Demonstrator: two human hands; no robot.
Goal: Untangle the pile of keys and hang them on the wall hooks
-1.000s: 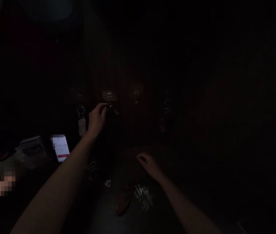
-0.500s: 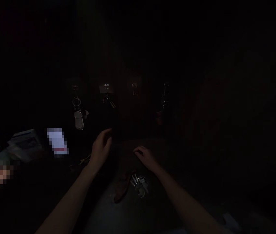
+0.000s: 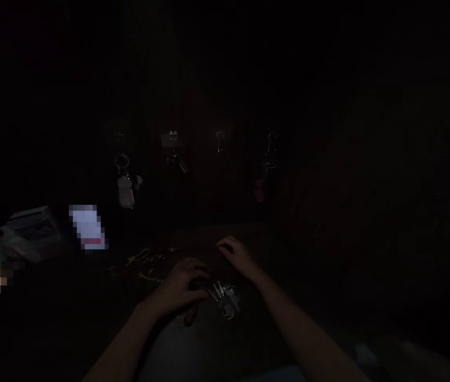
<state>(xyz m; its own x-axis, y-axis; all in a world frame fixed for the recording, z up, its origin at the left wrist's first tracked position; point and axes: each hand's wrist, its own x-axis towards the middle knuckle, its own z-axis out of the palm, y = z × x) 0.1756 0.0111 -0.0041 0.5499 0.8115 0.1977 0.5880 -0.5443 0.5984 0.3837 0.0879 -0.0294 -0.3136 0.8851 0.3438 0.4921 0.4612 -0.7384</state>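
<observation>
My left hand [image 3: 183, 284] is lowered over a dark brown strap-like piece [image 3: 190, 317], partly hidden under it. Its thumb and fingers are apart, around the strap's upper end, with no grip visible. A bunch of silver keys on a ring [image 3: 227, 302] lies just right of that thumb. Beyond the keys, my right hand [image 3: 240, 259] rests near the surface. Its fingers curl in and the tips meet the thumb; whether anything is between them is too dark to see. A yellow beaded cord [image 3: 145, 265] lies left of my left hand.
On the wall hang a silver key fob [image 3: 126, 192], small keys [image 3: 177, 161] and a dark item with a red tag [image 3: 259, 191]. A bare hook [image 3: 220, 140] is between them. At left are a bright blurred-out rectangle [image 3: 88, 227] and a box [image 3: 36, 225].
My left hand has come down and toward me, from in front of the wall to the brown strap beside the keys, uncovering the yellow cord. My right hand has hardly moved.
</observation>
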